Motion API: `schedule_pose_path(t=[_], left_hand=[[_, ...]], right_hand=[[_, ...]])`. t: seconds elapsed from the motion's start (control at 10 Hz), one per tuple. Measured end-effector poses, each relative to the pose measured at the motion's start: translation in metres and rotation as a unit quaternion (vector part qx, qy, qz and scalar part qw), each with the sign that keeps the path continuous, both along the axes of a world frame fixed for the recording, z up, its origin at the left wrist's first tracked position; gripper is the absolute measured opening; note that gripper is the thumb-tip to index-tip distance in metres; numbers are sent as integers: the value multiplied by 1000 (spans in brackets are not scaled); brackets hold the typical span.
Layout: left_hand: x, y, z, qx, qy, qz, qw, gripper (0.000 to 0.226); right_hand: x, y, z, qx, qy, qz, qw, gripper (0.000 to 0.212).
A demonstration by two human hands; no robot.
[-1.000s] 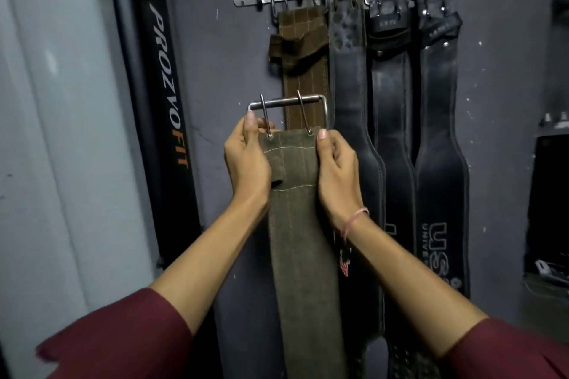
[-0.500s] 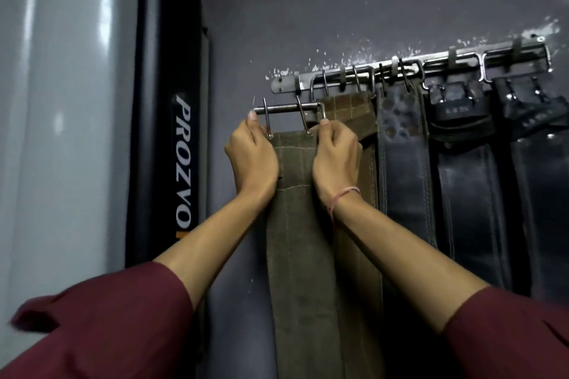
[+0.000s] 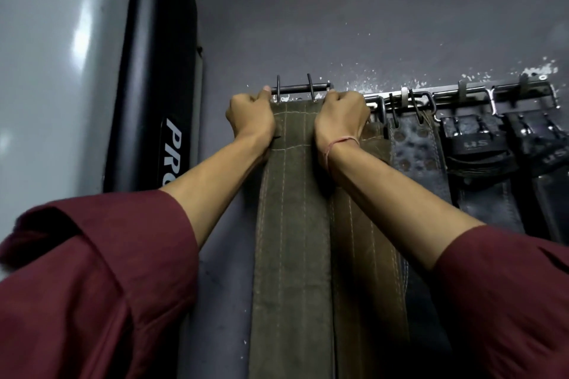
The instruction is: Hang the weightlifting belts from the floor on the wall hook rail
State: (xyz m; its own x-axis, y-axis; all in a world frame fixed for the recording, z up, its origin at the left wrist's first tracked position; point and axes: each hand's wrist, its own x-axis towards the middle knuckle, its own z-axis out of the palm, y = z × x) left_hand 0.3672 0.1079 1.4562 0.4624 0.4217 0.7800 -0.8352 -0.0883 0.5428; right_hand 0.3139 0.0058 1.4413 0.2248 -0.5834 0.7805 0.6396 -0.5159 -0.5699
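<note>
Head camera looks up at the wall, where the left hand (image 3: 251, 115) and the right hand (image 3: 340, 120) each curl round a top corner of the olive belt (image 3: 292, 224). The belt hangs straight down between them. Its buckle (image 3: 295, 88) bar lies level, just above the left end of the hook rail (image 3: 474, 95), so the free hook probably sits just behind and below it. A brown belt (image 3: 369, 224) hangs just to the right.
</note>
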Motion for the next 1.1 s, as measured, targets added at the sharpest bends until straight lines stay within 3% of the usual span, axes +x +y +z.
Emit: schedule_pose_path(t=[0.1, 0.3, 0.4, 0.7, 0.8, 0.9, 1.1], left_hand=[[4, 0, 3, -5, 32, -35, 999, 27], [21, -3, -20, 36, 50, -60, 996, 35], [23, -7, -36, 43, 38, -44, 997, 51], [0, -36, -117, 66, -21, 29, 997, 34], [-4, -46, -153, 89, 3, 98, 991, 41], [-18, -50, -185, 108, 42, 148, 982, 48], [-75, -44, -238, 169, -4, 148, 974, 38]], right_hand=[[-3, 4, 5, 16, 28, -9, 999, 33], [4, -4, -14, -4, 63, -30, 998, 34], [6, -10, -27, -34, 56, -42, 997, 37], [-17, -11, -102, -118, -18, 6, 993, 27], [-28, -16, -138, -191, -41, -23, 980, 31], [-45, -26, -169, -219, -25, -76, 973, 29], [-96, -54, -214, -201, 109, -62, 972, 34]])
